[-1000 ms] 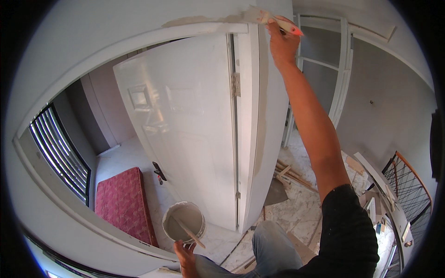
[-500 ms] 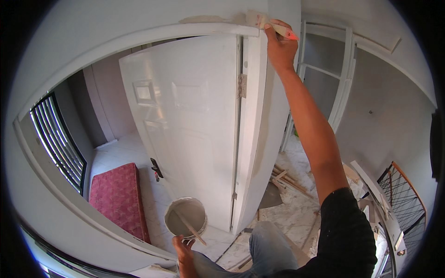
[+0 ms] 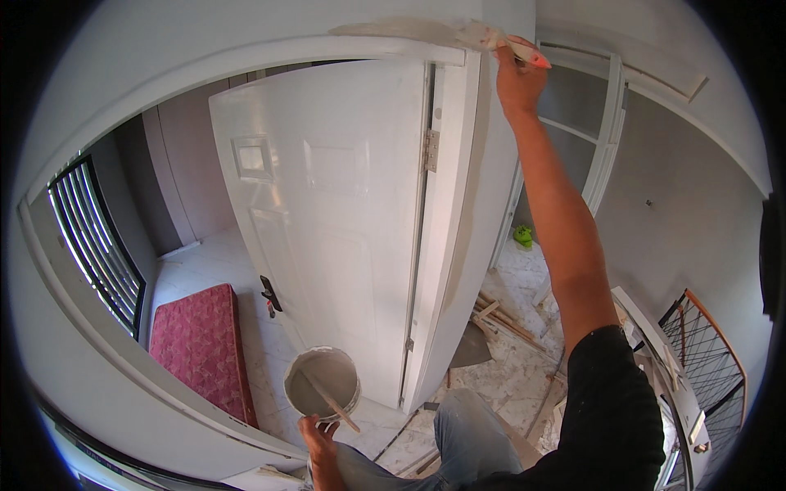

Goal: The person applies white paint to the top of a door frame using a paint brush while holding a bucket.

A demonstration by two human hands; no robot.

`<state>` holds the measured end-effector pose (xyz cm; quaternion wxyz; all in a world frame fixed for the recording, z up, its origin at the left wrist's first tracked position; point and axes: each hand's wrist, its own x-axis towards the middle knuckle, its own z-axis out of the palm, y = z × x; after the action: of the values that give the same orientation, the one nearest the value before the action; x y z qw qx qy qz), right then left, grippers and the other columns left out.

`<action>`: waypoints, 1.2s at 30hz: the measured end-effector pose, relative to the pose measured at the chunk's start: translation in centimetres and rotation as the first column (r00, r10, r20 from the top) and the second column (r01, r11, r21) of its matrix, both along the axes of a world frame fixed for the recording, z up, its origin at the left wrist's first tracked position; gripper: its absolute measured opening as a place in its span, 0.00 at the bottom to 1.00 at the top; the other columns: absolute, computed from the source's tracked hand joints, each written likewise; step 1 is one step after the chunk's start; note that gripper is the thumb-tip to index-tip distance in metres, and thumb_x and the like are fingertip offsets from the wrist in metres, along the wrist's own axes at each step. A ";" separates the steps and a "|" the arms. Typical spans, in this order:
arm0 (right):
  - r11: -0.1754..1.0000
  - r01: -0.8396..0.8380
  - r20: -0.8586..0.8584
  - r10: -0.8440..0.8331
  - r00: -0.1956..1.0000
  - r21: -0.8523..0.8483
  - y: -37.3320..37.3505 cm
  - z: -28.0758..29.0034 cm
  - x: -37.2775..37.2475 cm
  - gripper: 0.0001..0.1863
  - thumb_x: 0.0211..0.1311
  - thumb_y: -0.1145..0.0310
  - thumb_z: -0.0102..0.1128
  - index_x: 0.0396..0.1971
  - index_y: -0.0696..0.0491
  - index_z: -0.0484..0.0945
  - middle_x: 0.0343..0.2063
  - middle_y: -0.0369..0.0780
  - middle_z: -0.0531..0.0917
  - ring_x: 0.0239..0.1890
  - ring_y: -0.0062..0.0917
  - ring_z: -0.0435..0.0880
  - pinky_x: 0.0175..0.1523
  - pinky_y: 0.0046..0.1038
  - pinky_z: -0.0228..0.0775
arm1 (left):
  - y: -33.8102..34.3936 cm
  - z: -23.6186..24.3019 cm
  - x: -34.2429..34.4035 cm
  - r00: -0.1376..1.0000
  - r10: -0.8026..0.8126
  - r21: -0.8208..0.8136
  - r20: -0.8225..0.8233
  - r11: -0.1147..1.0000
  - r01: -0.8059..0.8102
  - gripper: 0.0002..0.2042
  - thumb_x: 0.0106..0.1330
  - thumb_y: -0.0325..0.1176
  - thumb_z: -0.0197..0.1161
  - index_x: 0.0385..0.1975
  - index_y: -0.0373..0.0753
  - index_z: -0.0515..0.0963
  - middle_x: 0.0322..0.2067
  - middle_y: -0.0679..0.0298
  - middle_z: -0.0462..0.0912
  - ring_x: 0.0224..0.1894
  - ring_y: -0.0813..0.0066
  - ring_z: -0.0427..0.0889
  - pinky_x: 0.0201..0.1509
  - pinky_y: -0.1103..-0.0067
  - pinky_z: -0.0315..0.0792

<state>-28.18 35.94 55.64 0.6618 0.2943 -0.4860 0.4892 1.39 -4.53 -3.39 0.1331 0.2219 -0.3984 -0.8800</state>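
Note:
My right hand point(image 3: 521, 79) is raised to the wall above the door frame's right corner, closed around a flat paintbrush point(image 3: 536, 59) with a pale handle and a pinkish-red end. Its bristle end meets the wall beside a grey-beige wet streak point(image 3: 393, 29) that runs left along the frame's top edge. Low in front of me, my left hand point(image 3: 318, 434) has its fingers curled against the near side of a white bucket point(image 3: 358, 398). Grey paste fills part of the bucket, and a wooden stick point(image 3: 332, 401) leans in it across the rim.
A white door point(image 3: 352, 213) stands ajar inside the frame. Behind it a red mattress point(image 3: 201, 348) lies on the floor near a barred window point(image 3: 97, 245). Wood strips point(image 3: 512, 323) litter the floor at right, near a metal railing point(image 3: 704, 352) with an orange-brown top.
My right hand and the paintbrush have shifted a little to the right along the wall. More of the streak shows left of the brush. My left hand stays at the bucket.

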 end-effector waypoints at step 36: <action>0.969 -0.171 0.066 0.161 0.985 0.177 -1.3 0.2 3.9 0.13 0.62 0.67 0.68 0.43 0.57 0.82 0.35 0.37 0.87 0.36 0.19 0.83 0.45 0.23 0.75 | 0.1 -0.7 0.5 0.999 -0.043 -0.050 0.006 0.998 0.043 0.20 0.60 0.47 0.61 0.48 0.46 0.67 0.48 0.61 0.73 0.47 0.57 0.78 0.43 0.65 0.79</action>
<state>-24.27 34.68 55.87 0.5763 0.3804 -0.5190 0.5038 1.87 -4.44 -4.14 0.1189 0.2120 -0.4253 -0.8718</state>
